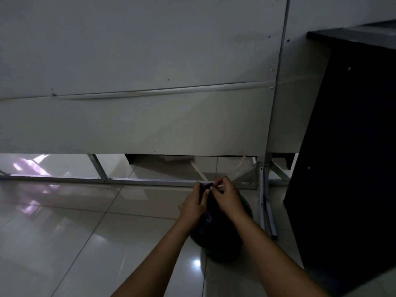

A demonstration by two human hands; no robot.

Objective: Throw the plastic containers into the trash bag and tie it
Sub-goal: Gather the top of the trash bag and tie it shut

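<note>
At the lower centre of the frame, the left hand [196, 201] and right hand [227, 197] both pinch the gathered neck of the black trash bag [215, 230], held bunched above its bulging body on the tiled floor [90, 232], apparently to knot it.

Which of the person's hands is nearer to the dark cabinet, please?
Right. The right hand pinches the trash bag's gathered top on the side towards the dark cabinet; the left hand grips it on the far side.
</note>
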